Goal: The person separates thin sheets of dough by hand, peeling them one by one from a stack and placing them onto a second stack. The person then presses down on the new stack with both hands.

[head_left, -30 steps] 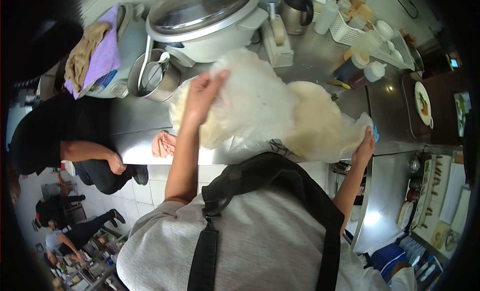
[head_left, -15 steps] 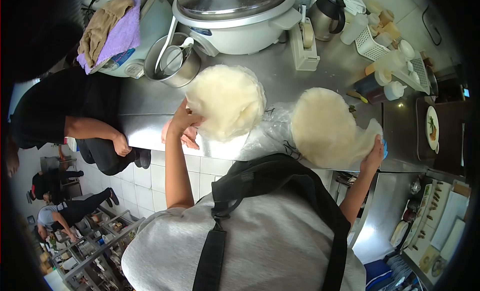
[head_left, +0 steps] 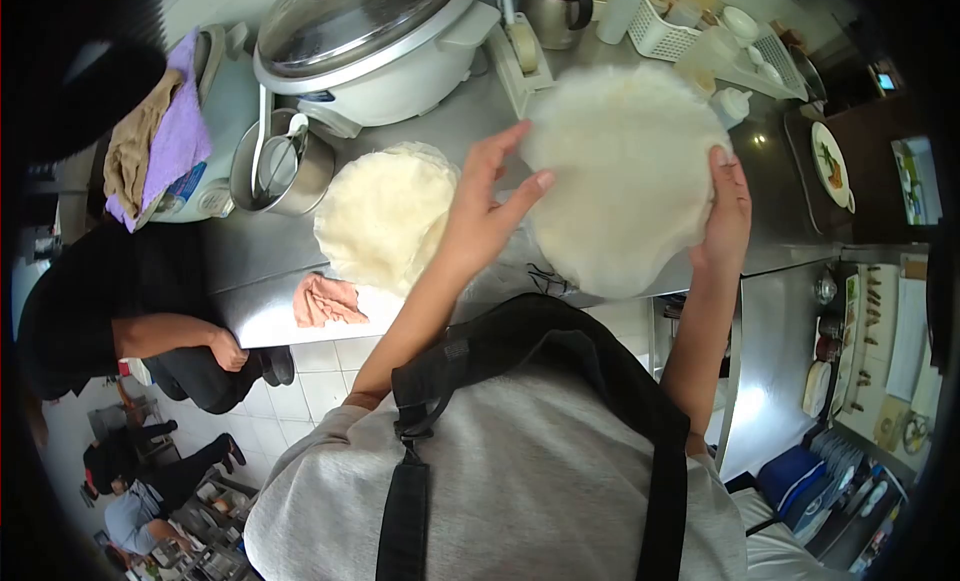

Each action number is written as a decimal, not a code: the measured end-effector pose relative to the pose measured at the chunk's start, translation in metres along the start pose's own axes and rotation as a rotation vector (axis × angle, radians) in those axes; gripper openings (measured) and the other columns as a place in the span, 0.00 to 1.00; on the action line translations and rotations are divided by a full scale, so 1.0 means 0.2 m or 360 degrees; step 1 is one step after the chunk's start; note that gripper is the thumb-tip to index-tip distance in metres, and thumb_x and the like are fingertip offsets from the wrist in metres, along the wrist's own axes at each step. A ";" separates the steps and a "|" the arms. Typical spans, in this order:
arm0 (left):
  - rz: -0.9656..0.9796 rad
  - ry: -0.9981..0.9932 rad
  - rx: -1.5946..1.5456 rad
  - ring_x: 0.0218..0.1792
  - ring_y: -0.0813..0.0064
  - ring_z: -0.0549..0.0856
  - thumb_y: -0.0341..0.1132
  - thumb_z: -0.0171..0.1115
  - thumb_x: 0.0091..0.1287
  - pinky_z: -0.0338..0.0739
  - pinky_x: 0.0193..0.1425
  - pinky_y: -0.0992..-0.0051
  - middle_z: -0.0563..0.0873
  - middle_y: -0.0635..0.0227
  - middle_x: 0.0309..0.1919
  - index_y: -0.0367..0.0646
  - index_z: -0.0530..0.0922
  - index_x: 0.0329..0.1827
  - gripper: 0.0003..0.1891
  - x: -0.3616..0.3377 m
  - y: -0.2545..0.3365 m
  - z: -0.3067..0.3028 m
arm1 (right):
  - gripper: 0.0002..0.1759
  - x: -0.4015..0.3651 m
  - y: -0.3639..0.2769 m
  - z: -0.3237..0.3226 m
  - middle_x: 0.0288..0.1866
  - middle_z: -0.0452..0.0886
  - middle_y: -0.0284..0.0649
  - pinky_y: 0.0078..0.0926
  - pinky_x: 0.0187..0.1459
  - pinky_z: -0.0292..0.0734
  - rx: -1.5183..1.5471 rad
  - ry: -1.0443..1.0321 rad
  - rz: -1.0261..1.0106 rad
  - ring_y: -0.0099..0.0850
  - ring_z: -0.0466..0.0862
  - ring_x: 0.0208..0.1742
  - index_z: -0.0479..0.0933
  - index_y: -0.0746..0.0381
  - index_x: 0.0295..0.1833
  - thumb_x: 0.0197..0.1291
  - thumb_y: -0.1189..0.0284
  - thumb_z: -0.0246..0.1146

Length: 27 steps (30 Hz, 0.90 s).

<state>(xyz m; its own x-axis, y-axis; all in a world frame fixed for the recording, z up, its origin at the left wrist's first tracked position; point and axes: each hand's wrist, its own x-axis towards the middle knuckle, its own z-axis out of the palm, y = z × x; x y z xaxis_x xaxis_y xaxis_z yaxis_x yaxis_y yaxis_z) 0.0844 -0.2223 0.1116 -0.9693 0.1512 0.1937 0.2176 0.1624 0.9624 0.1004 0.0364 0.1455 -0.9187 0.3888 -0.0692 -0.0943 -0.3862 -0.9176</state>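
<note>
Dough round hung above the surface, my left hand splayed gripping one edge, right hand clasping the other.

Right hand grips a round, perhaps dough, stack; left hand touches it.

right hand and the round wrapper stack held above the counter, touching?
Touching: the head view shows the right hand clasping the wrapper stack at its edge, fingers against the rim.
</note>
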 end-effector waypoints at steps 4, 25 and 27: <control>-0.0584 0.0113 -0.0605 0.59 0.64 0.76 0.48 0.58 0.72 0.69 0.66 0.70 0.75 0.56 0.58 0.37 0.65 0.72 0.31 -0.05 -0.25 0.21 | 0.18 -0.01 0.01 -0.23 0.55 0.82 0.41 0.29 0.54 0.77 0.0026 0.0206 -0.0003 0.28 0.83 0.51 0.74 0.65 0.59 0.71 0.66 0.59; -0.1301 -0.0705 -0.1187 0.47 0.68 0.87 0.22 0.61 0.68 0.85 0.51 0.73 0.84 0.55 0.50 0.37 0.65 0.70 0.28 -0.28 -0.69 0.41 | 0.31 -0.35 0.71 -0.31 0.47 0.83 0.40 0.30 0.45 0.80 -0.1536 -0.0627 -0.0125 0.33 0.85 0.43 0.77 0.60 0.59 0.47 0.70 0.76; -0.1319 -0.0685 -0.1232 0.46 0.69 0.87 0.22 0.61 0.68 0.85 0.51 0.73 0.85 0.56 0.48 0.38 0.65 0.70 0.27 -0.28 -0.70 0.41 | 0.30 -0.34 0.71 -0.33 0.46 0.83 0.41 0.30 0.45 0.80 -0.1487 -0.0623 -0.0111 0.33 0.85 0.43 0.77 0.60 0.60 0.48 0.70 0.76</control>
<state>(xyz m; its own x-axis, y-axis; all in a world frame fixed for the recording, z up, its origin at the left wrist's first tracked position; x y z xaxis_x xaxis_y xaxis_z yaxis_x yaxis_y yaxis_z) 0.1169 -0.1729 -0.0497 -0.6332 0.6131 -0.4724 -0.7190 -0.2401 0.6522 0.1749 0.0098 -0.0065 -0.9995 0.0197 -0.0244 0.0310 0.5008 -0.8650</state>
